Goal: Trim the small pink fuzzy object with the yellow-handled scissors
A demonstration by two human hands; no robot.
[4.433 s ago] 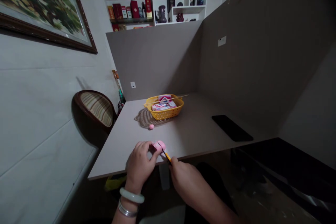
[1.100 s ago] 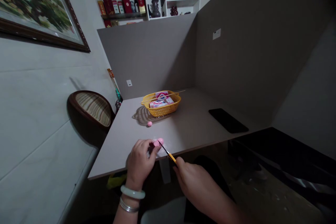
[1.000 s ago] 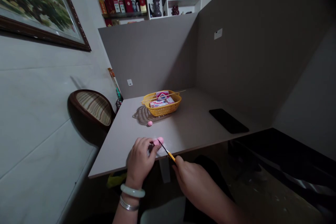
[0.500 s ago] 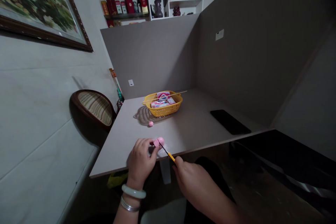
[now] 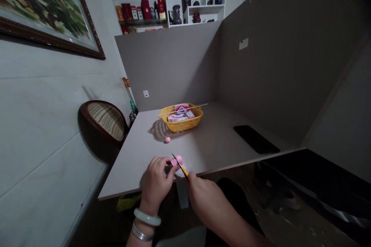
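Landmark: we take the yellow basket (image 5: 182, 125) on the grey table (image 5: 214, 142) as our reference. It holds small printed packets, and a thin wooden stick (image 5: 188, 108) lies across its rim.
Left hand: our left hand (image 5: 156, 180) is well in front of the basket, at the near edge of the table. Its fingers are closed on the pink lump (image 5: 177, 159).
Pink lump: it sits at the fingertips of the left hand, low over the table, straight in front of the basket.
Right hand: our right hand (image 5: 203, 197) is in front of the basket too, just past the table edge. It is clamped on the yellow-handled tool (image 5: 182, 169).
Tool: its thin dark blade touches the pink lump.
Small pink ball (image 5: 167, 139): it lies on the table just in front of the basket's left end, apart from both hands.
Black phone (image 5: 256, 139): it lies flat to the right of the basket, well apart from it.
Bangle (image 5: 146, 218): pale green, it is on the left wrist, with a silver bracelet just below.
Chair (image 5: 106, 121): it is left of the basket, beside the table.
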